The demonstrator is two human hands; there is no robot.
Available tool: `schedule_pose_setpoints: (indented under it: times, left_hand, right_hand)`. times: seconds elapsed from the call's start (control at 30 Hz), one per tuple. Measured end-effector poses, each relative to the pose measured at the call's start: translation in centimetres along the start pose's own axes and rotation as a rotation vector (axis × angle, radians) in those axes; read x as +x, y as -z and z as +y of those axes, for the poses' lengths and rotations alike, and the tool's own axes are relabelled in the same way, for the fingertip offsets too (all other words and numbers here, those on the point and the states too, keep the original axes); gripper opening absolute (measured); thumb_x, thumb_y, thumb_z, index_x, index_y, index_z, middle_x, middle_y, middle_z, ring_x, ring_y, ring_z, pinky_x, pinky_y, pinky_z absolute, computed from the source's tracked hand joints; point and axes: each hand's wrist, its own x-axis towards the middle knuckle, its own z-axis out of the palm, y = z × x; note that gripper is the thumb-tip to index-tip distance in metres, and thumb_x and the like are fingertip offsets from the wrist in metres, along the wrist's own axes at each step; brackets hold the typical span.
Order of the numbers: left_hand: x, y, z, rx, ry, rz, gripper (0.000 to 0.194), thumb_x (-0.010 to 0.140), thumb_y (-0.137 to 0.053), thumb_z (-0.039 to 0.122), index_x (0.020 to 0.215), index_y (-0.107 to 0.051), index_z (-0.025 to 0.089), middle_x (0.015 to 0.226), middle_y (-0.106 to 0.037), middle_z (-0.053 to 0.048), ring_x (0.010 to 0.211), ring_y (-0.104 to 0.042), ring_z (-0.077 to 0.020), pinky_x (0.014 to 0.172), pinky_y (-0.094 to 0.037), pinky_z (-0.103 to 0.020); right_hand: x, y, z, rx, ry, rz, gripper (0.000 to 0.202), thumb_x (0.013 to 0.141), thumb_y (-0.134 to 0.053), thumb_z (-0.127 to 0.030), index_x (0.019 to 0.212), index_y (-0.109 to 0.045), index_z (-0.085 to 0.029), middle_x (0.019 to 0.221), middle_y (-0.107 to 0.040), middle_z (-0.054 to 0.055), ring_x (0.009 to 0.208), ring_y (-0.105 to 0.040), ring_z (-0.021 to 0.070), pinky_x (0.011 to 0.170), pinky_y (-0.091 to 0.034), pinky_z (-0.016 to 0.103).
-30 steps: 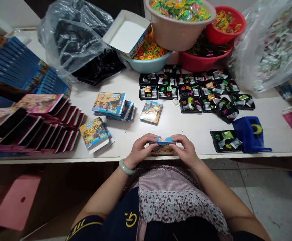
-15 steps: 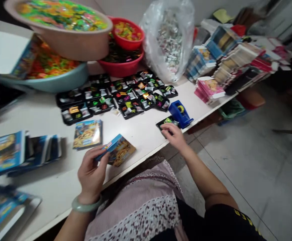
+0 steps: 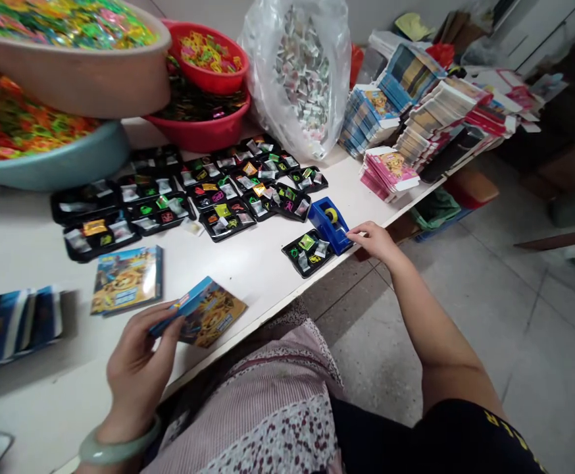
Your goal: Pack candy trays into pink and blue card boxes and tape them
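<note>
My left hand (image 3: 142, 359) pinches the upper left end of a blue and yellow printed box (image 3: 208, 313), which is tilted over the table's front edge. My right hand (image 3: 374, 240) has thumb and forefinger together at the front end of a blue tape dispenser (image 3: 331, 225); anything between those fingertips is too small to make out. Left of the dispenser, touching it, sits a black tray (image 3: 308, 253) of small packets and coloured pieces. A similar printed box (image 3: 128, 276) lies flat behind my left hand.
Several filled black trays (image 3: 225, 219) stand in rows on the white table (image 3: 248, 270). Behind them are red bowls (image 3: 199, 128), a blue-grey basin (image 3: 70, 158), a beige tub (image 3: 95, 79) and a clear bag (image 3: 262, 79) of packets. Stacked cartons (image 3: 366, 125) stand at the right back.
My right hand has moved off the small black tray to the front of the tape dispenser. My left hand still holds the box. The view has shifted to the right.
</note>
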Motion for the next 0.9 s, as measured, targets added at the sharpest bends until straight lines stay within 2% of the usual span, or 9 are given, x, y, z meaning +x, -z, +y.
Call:
schedule_pose_setpoints:
  times: [0.1,0.17,0.33,0.43,0.53,0.67,0.77,0.83,0.9]
  left_hand:
    - [-0.2,-0.1,-0.1,-0.012,0.010,-0.021,0.024,0.071,-0.074,0.022,0.094,-0.069,0.026,0.097,-0.071,0.001,0.089,-0.068,-0.0183,0.080,-0.059,-0.033]
    - [-0.2,0.0,0.0,-0.008,-0.002,-0.031,0.023,0.072,-0.074,0.020,0.095,-0.069,0.025,0.098,-0.071,0.000,0.090,-0.068,-0.0182,0.081,-0.059,-0.033]
    - [-0.1,0.0,0.0,-0.003,-0.016,-0.026,0.025,0.071,-0.074,0.019,0.095,-0.070,0.027,0.098,-0.072,0.001,0.089,-0.068,-0.0183,0.078,-0.059,-0.033]
    - [-0.1,-0.1,-0.1,0.001,-0.021,-0.008,0.025,0.070,-0.075,0.020,0.093,-0.070,0.028,0.097,-0.072,0.001,0.087,-0.068,-0.0189,0.077,-0.059,-0.034]
    - [-0.1,-0.3,0.1,-0.008,-0.020,-0.001,0.024,0.070,-0.075,0.021,0.092,-0.070,0.027,0.097,-0.072,0.001,0.088,-0.069,-0.0194,0.078,-0.059,-0.035]
    - [-0.1,-0.4,0.6,-0.047,-0.015,-0.052,0.023,0.071,-0.075,0.021,0.094,-0.069,0.025,0.105,-0.072,-0.001,0.095,-0.070,-0.0224,0.085,-0.059,-0.040]
    - [-0.2,-0.2,1.4,-0.031,-0.015,-0.121,0.021,0.076,-0.072,0.021,0.096,-0.068,0.026,0.101,-0.072,-0.001,0.092,-0.069,-0.0202,0.083,-0.059,-0.038]
    - [-0.3,-0.2,2.1,0.014,-0.021,-0.174,0.016,0.080,-0.069,0.021,0.095,-0.066,0.024,0.097,-0.070,-0.001,0.089,-0.068,-0.0177,0.079,-0.059,-0.034]
    - [-0.4,-0.3,2.9,0.054,-0.045,-0.220,0.011,0.083,-0.066,0.021,0.093,-0.063,0.021,0.094,-0.068,-0.002,0.086,-0.066,-0.0156,0.075,-0.058,-0.029]
  right_hand:
    - [-0.6,-0.9,0.6,0.365,-0.198,0.028,0.032,0.067,-0.075,-0.050,0.075,-0.069,-0.020,0.077,-0.064,0.002,0.066,-0.061,0.0163,0.060,-0.054,0.032]
    - [-1.1,-1.5,0.7,0.492,-0.287,0.029,0.040,0.065,-0.074,-0.057,0.079,-0.067,-0.020,0.071,-0.062,0.000,0.059,-0.059,0.0139,0.053,-0.054,0.029]
    - [-2.2,-1.4,0.6,0.633,-0.328,0.030,0.044,0.060,-0.079,-0.057,0.079,-0.062,-0.021,0.070,-0.062,-0.002,0.062,-0.061,0.0113,0.056,-0.058,0.025]
    - [-2.6,-1.1,1.1,0.587,-0.263,0.008,0.043,0.065,-0.075,-0.059,0.079,-0.062,-0.020,0.078,-0.063,0.001,0.067,-0.063,0.0131,0.058,-0.060,0.028]
    - [-2.6,-1.5,1.8,0.379,-0.153,0.065,0.039,0.069,-0.071,-0.056,0.072,-0.063,-0.019,0.091,-0.060,0.006,0.071,-0.062,0.0162,0.059,-0.059,0.033]
    - [-2.5,-1.2,2.3,0.072,-0.061,0.142,0.022,0.076,-0.064,-0.038,0.066,-0.061,-0.019,0.091,-0.060,0.009,0.086,-0.062,0.0225,0.080,-0.055,0.040]
    - [-3.9,-0.8,0.8,-0.129,-0.052,0.091,0.019,0.078,-0.061,-0.030,0.063,-0.061,-0.020,0.085,-0.064,0.009,0.087,-0.063,0.0237,0.085,-0.050,0.040]
    - [-5.7,-1.4,-1.7,-0.012,-0.044,-0.016,0.019,0.080,-0.060,-0.034,0.069,-0.065,-0.020,0.077,-0.067,0.006,0.075,-0.064,0.0212,0.075,-0.052,0.036]
    - [-7.7,-3.3,-5.4,0.277,-0.010,-0.169,0.021,0.081,-0.063,-0.040,0.078,-0.071,-0.020,0.070,-0.068,0.003,0.062,-0.062,0.0174,0.064,-0.052,0.032]
